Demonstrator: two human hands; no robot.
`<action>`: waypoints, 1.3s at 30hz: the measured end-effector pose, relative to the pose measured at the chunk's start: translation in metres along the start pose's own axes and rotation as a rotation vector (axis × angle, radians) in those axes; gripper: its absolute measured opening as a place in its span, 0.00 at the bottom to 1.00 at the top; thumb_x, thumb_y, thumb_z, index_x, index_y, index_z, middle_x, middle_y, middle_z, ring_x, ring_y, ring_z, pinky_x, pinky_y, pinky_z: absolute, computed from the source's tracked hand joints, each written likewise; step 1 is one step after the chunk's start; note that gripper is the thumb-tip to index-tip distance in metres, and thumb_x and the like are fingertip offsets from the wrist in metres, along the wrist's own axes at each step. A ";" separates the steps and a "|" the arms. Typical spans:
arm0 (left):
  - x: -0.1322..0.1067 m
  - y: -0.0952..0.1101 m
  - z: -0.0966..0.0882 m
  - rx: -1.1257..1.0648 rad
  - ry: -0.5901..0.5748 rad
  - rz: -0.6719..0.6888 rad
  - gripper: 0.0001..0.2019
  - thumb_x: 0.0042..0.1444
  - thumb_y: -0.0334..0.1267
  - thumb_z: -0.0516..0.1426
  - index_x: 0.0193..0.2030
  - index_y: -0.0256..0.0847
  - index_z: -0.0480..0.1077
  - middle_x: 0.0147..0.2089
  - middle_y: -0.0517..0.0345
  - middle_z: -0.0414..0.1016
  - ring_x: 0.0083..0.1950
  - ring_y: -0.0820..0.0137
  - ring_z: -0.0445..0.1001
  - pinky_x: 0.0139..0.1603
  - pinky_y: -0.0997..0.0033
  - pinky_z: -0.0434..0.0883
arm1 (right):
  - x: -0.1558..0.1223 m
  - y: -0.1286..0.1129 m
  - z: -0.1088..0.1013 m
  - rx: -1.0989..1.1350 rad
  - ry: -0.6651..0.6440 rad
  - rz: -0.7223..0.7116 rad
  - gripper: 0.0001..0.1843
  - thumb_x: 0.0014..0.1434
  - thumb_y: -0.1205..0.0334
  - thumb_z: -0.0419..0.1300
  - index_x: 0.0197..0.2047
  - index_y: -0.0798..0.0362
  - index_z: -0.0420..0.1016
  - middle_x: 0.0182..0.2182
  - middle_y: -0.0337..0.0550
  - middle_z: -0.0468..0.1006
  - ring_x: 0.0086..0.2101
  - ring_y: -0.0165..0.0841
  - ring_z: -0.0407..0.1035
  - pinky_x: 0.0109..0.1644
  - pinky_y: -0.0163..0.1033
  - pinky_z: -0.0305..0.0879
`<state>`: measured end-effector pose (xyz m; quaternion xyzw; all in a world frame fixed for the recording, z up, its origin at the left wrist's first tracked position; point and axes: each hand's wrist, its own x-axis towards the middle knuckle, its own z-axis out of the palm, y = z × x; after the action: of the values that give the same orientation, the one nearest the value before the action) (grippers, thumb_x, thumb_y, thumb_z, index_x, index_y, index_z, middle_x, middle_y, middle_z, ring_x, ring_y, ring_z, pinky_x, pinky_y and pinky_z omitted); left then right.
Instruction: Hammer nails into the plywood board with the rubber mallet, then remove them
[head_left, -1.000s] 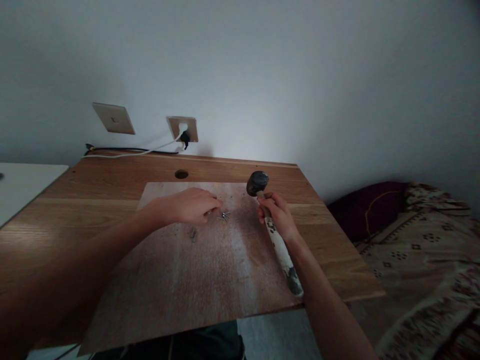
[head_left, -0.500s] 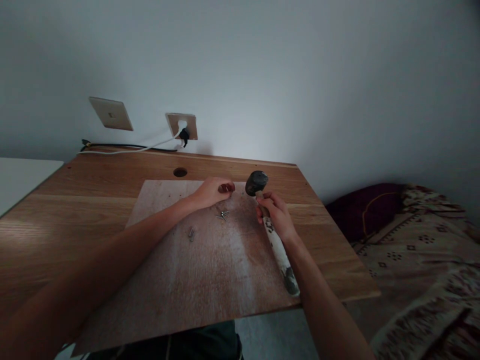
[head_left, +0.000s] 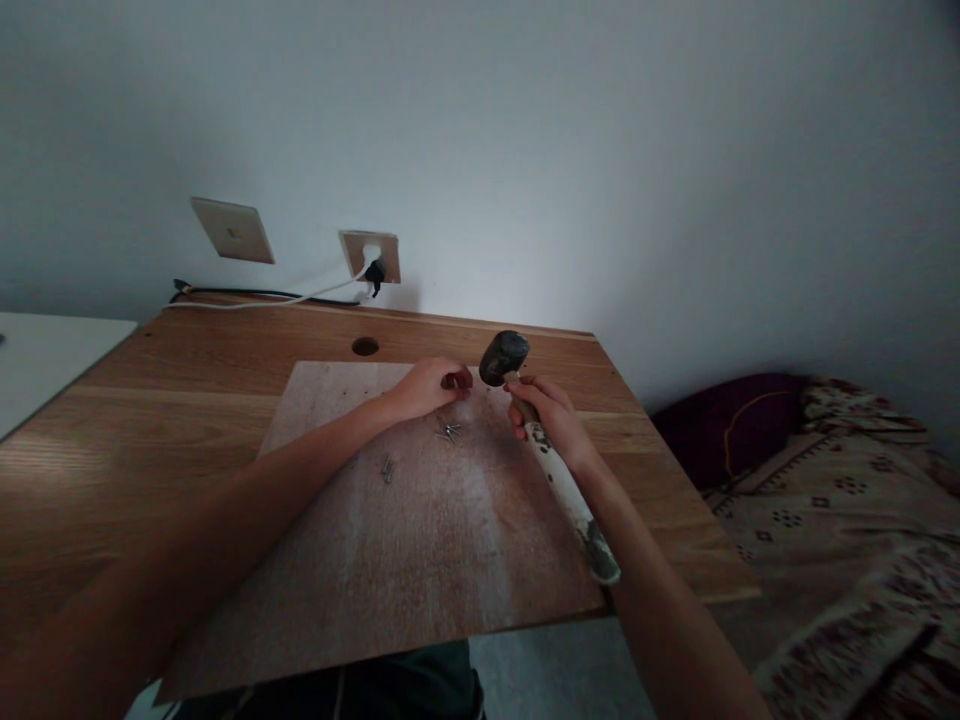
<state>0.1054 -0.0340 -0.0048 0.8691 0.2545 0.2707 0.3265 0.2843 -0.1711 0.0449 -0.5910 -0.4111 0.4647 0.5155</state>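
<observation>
My right hand is wrapped round the upper handle of a rubber mallet with a black head and a worn white grip. The mallet's head is raised just right of my left hand. At the far part of a reddish-brown board, the left fingers are pinched together near the surface; whatever is between them is too small to make out. Several thin metal nails lie in a loose pile just below that hand. A few more nails lie on the board further left.
The board rests on a wooden desk with a round cable hole. A wall socket with plugs and cables is behind it. Right of the desk are patterned bedding and a purple cushion. A white surface stands left.
The mallet's head has tilted and shifted slightly left and up, towards my left hand, while its handle end has swung right. My left hand stays pinched in about the same place.
</observation>
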 end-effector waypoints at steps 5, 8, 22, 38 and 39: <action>-0.002 -0.003 0.002 -0.103 0.015 -0.030 0.14 0.54 0.24 0.63 0.47 0.36 0.75 0.40 0.55 0.83 0.37 0.69 0.80 0.39 0.71 0.75 | -0.003 0.009 0.012 -0.038 0.022 -0.030 0.22 0.49 0.43 0.68 0.37 0.52 0.72 0.15 0.32 0.71 0.14 0.29 0.63 0.17 0.34 0.56; -0.002 -0.005 0.003 -0.148 0.016 -0.023 0.18 0.53 0.23 0.63 0.51 0.36 0.73 0.41 0.53 0.84 0.38 0.69 0.82 0.40 0.70 0.76 | -0.008 0.013 0.015 -0.009 -0.021 -0.056 0.22 0.50 0.43 0.68 0.38 0.51 0.72 0.15 0.31 0.71 0.14 0.29 0.63 0.17 0.34 0.56; -0.002 0.002 -0.001 -0.032 0.046 -0.029 0.21 0.49 0.25 0.64 0.52 0.38 0.72 0.44 0.53 0.82 0.43 0.64 0.81 0.44 0.65 0.75 | -0.009 0.017 0.016 -0.044 -0.078 -0.035 0.22 0.50 0.43 0.68 0.39 0.50 0.71 0.15 0.30 0.71 0.14 0.29 0.63 0.18 0.33 0.56; -0.018 0.044 -0.021 0.253 -0.416 0.156 0.02 0.52 0.32 0.62 0.29 0.41 0.74 0.35 0.55 0.75 0.37 0.66 0.73 0.40 0.66 0.67 | -0.008 0.013 0.010 0.022 0.052 -0.086 0.19 0.50 0.46 0.66 0.37 0.51 0.71 0.15 0.31 0.70 0.13 0.29 0.63 0.17 0.33 0.54; -0.017 0.040 -0.022 0.212 -0.412 0.149 0.03 0.52 0.31 0.61 0.29 0.41 0.73 0.33 0.57 0.75 0.35 0.67 0.73 0.39 0.67 0.66 | -0.008 0.014 0.010 0.022 0.049 -0.087 0.19 0.50 0.46 0.67 0.37 0.51 0.71 0.15 0.31 0.70 0.13 0.29 0.63 0.17 0.33 0.54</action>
<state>0.0895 -0.0616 0.0326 0.9518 0.1447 0.0828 0.2574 0.2727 -0.1784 0.0318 -0.5782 -0.4184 0.4317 0.5516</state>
